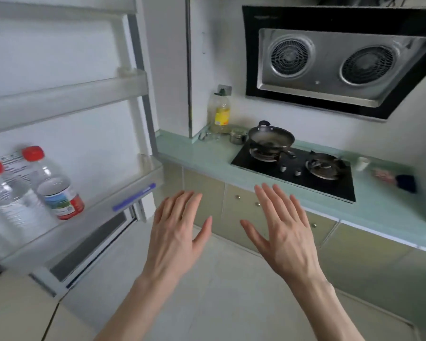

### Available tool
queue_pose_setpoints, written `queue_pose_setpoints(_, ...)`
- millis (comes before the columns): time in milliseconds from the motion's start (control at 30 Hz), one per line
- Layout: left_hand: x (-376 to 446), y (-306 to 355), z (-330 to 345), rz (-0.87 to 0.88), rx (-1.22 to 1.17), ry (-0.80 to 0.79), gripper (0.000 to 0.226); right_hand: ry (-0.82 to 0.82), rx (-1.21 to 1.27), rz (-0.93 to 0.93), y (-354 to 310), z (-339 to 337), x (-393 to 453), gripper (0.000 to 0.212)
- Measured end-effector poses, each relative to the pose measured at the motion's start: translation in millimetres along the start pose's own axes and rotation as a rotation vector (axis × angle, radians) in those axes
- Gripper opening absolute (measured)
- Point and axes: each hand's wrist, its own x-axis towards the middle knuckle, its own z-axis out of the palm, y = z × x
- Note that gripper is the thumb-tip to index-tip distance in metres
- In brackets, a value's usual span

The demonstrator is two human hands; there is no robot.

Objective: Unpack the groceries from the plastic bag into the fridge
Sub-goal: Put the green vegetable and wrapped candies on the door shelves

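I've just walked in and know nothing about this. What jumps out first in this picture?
Two bare hands, the left hand and the right hand, are spread open and empty in the middle foreground. At left, two clear plastic bottles with red caps stand in the open white fridge door's shelf. At right, a dark wok sits on the black gas hob, under a steel extractor hood.

We stand in a small kitchen with plain white walls (172,57) and a pale tiled floor (221,279). A pale green countertop (391,212) runs along beige cabinets (207,193), carrying a black gas hob (295,175) beneath a black and steel range hood (340,67). Soft, even light fills the room.
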Motion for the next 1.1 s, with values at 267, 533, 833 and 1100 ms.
queue_pose_setpoints(267,38,162,83,0.186,-0.207,-0.073,0.045,0.021,-0.174,0.229,149,-58,-60,0.069)
queue_pose_setpoints(533,58,334,163,0.368,-0.363,-0.11,0.045,0.036,-0.293,0.398,295,-116,-128,0.068)
queue_pose_setpoints(833,64,508,225,0.59,-0.563,-0.178,0.044,0.105,-0.406,0.65,403,-172,-219,0.067)
queue_pose_setpoints(1100,64,637,292,0.73,-0.763,-0.294,0.044,0.143,-0.507,0.96,485,-208,-287,0.064)
